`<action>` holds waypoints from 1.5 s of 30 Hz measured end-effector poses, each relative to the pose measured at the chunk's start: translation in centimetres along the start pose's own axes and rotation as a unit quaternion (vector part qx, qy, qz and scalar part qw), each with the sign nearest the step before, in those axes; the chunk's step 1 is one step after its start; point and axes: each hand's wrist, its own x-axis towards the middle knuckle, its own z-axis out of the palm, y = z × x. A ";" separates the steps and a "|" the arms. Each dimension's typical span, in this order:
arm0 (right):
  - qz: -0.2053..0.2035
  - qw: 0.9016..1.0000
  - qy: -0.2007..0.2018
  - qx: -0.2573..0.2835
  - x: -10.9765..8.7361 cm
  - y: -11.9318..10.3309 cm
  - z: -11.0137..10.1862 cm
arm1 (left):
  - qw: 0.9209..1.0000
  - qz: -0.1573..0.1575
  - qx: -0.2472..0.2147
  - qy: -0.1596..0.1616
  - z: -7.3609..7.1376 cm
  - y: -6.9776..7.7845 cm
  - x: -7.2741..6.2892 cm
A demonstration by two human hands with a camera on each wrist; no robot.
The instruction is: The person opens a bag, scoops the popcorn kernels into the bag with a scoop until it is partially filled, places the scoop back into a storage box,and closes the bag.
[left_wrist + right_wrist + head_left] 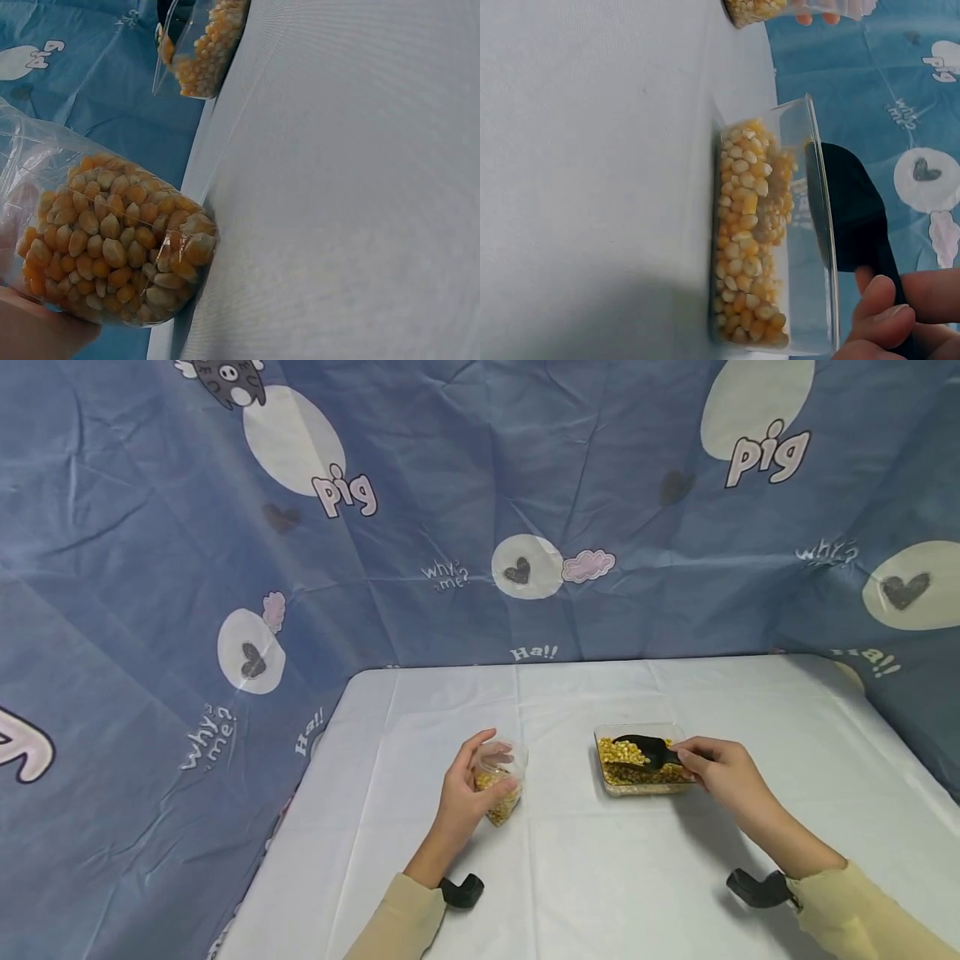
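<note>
My left hand (pixel 462 789) grips a clear plastic bag (pixel 501 793) around its upper part, and its mouth stands open. Corn kernels (pixel 112 240) fill the lower part of the bag, which sits on the white table. My right hand (pixel 722 768) pinches the handle of a black scoop (pixel 654 750) heaped with kernels. The scoop is over a clear rectangular box (pixel 821 210), level with its rim. More corn kernels (pixel 742 247) lie in the box, piled higher at one end in the right wrist view.
A white cloth (pixel 600 877) covers the table. Behind and to the left hangs a blue printed curtain (pixel 450 485). Black wrist mounts (pixel 462 891) stick out at both cuffs. The box stands to the right of the bag, with a gap of cloth between them.
</note>
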 end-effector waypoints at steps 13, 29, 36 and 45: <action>0.019 0.998 0.012 0.062 -0.9 0.6 -0.2 | 1.000 0.002 0.010 -0.002 -0.4 -1.4 0.0; -0.021 0.989 0.031 0.146 -1.6 0.5 -0.3 | 1.000 0.014 0.017 -0.006 -0.8 -2.9 0.1; -0.016 0.987 0.036 0.156 -1.8 0.5 -0.5 | 1.000 0.015 0.013 -0.006 -0.8 -3.0 0.2; -0.024 0.986 0.037 0.161 -1.8 0.1 -0.5 | 1.000 0.012 0.021 -0.004 -0.8 -3.0 0.2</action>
